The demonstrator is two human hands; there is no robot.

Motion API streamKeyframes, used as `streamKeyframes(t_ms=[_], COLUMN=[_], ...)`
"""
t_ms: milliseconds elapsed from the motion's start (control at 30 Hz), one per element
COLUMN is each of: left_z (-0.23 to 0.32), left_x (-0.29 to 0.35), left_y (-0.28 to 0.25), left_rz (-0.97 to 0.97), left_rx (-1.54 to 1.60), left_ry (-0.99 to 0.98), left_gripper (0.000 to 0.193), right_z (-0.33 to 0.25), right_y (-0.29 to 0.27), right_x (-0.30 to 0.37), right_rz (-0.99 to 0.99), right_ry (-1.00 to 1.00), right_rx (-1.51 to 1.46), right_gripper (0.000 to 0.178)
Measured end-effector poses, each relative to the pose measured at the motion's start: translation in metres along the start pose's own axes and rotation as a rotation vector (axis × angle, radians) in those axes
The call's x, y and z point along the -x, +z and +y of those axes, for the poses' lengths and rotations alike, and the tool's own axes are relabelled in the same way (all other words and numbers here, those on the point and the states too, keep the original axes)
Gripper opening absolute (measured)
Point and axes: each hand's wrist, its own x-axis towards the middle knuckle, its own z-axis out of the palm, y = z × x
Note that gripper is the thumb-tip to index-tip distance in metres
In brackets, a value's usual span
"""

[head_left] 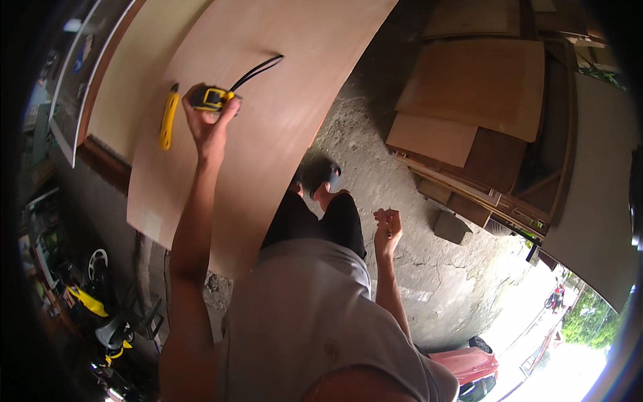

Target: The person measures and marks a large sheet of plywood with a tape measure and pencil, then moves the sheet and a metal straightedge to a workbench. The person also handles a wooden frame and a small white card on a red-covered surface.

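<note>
My left hand (pixel 211 137) is closed around a yellow and black tape measure (pixel 213 98), over a large pale plywood sheet (pixel 274 127). A black wrist strap (pixel 258 69) trails from the tape measure toward the upper right. Just left of that hand, a yellow utility knife (pixel 169 122) lies on the plywood, its dark tip pointing away from me. My right hand (pixel 388 231) hangs beside my right leg above the floor, fingers curled. A thin dark object seems to show between those fingers, too small to name.
Wooden boards (pixel 472 87) are stacked on a frame at the right. A grey block (pixel 452 228) sits below them on the rough concrete floor (pixel 375 154). A red vehicle (pixel 465 362) stands at lower right; cluttered gear with a yellow part (pixel 87 300) fills the lower left.
</note>
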Motion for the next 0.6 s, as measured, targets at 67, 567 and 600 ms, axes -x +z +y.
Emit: streamKeyframes(t_ms=[67, 567, 600], left_z=[0.000, 0.034, 0.037], left_x=[0.027, 0.252, 0.263], left_y=[-0.047, -0.206, -0.213], left_rz=[0.114, 0.337, 0.328], left_rx=[-0.115, 0.678, 0.667], left_ry=[0.003, -0.133, -0.141], left_gripper=[0.048, 0.059, 0.060], right_z=[0.011, 0.121, 0.138], right_y=[-0.004, -0.101, -0.109], right_x=[0.017, 0.099, 0.112], right_rz=[-0.050, -0.121, -0.110], right_ry=[-0.049, -0.148, -0.109], right_rx=[0.002, 0.086, 0.077], right_gripper=[0.014, 0.015, 0.014])
